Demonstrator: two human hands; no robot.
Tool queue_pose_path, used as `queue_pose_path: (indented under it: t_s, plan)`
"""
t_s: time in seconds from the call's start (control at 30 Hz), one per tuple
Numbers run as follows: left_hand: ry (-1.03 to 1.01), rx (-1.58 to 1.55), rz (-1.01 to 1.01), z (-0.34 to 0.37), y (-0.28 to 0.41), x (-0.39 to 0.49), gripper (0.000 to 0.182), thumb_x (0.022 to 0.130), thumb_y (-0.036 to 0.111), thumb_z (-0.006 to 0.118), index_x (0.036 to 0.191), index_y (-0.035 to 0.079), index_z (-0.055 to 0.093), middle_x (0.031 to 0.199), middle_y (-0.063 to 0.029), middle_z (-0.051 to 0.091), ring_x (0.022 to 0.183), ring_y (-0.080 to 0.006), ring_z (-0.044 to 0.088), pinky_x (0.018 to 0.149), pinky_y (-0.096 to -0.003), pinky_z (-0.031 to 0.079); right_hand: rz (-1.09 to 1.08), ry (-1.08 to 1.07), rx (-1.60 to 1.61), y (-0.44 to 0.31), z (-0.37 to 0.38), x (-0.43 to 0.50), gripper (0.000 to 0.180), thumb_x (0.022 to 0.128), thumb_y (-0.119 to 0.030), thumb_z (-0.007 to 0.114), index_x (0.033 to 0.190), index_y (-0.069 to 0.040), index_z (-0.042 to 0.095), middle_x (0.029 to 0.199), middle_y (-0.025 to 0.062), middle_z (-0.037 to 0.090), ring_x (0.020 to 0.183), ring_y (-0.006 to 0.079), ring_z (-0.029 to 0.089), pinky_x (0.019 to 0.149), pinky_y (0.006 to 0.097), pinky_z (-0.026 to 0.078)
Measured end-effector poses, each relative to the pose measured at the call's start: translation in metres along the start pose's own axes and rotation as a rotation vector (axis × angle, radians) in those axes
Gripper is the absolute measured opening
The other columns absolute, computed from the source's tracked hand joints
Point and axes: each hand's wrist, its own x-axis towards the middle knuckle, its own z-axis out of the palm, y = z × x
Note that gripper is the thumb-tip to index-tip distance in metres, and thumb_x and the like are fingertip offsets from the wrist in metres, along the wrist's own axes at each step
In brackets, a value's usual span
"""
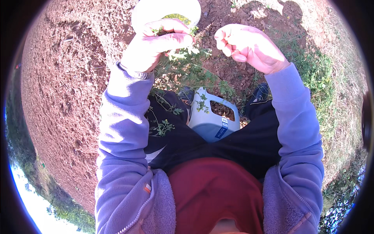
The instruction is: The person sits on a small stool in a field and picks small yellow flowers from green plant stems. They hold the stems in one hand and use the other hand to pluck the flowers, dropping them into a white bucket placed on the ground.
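My left hand (163,44) is closed around leafy green stems, gripping them between thumb and fingers. The plant (187,71) spreads below that hand, its lobed leaves and small buds hanging over my left leg. A white bucket (143,13) stands just beyond the hand, with small yellow-green flower heads or buds (177,17) inside. To the right, apart from the stems, my right hand (248,44) has its fingers curled in, palm partly up. Strong glare on it hides whether something small is between the fingertips.
A pale grey-blue plastic container (214,121) with a handle opening and a label sits between my legs. Bare reddish soil (64,96) stretches left. Green weeds (318,70) and dry grass (347,102) line the right side.
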Motion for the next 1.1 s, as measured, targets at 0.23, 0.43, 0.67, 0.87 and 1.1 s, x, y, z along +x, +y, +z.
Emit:
queue_pose_path:
  t_s: [0.23,0.43,0.67,0.87,1.1]
  plan:
    - [-0.039,-0.084,0.005,-0.004,0.005,-0.004,0.013,0.081,0.009,0.066,0.09,-0.001,0.067,0.082,-0.0051,0.065,0.066,-0.0099,0.056,0.06,-0.0226,0.041,0.158,0.107,-0.016,0.002,0.015,0.006,0.022,0.092,-0.016,0.056,0.105,0.001,0.061,0.079,-0.0015,0.053,0.065,0.003,0.047,0.049,0.0177,0.034]
    - [-0.169,0.068,-0.019,0.003,-0.001,0.002,0.008,0.08,0.0,0.066,0.087,-0.003,0.062,0.09,-0.0053,0.059,0.081,-0.0124,0.058,0.071,-0.0249,0.044,0.179,0.052,-0.046,-0.007,0.031,0.005,0.03,0.097,-0.03,0.052,0.095,-0.002,0.061,0.072,-0.0031,0.05,0.059,0.0025,0.044,0.046,0.0177,0.032]
    - [-0.204,0.093,-0.082,0.005,-0.001,0.003,0.009,0.08,-0.001,0.066,0.088,-0.003,0.062,0.091,-0.0062,0.059,0.086,-0.0137,0.06,0.076,-0.0264,0.047,0.122,-0.026,0.037,-0.005,0.029,0.005,0.017,0.096,-0.02,0.052,0.095,-0.004,0.057,0.073,-0.0022,0.051,0.058,0.0034,0.044,0.048,0.0187,0.033]
    - [-0.043,0.094,-0.083,0.004,0.001,0.001,0.01,0.082,0.008,0.063,0.086,0.0,0.062,0.086,-0.0072,0.06,0.076,-0.0134,0.056,0.067,-0.0247,0.042,0.008,-0.015,0.179,0.002,0.005,0.005,0.016,0.092,-0.019,0.056,0.095,-0.004,0.059,0.083,0.001,0.055,0.066,0.0061,0.049,0.051,0.0194,0.038]
    - [-0.079,-0.034,0.147,0.0,0.003,0.004,0.019,0.085,0.021,0.053,0.077,0.004,0.054,0.077,-0.0096,0.057,0.066,-0.0133,0.047,0.061,-0.0251,0.037,0.245,0.289,0.004,0.044,-0.019,0.019,0.025,0.091,-0.026,0.06,0.105,-0.005,0.061,0.085,0.0,0.057,0.073,0.0059,0.052,0.06,0.0209,0.044]
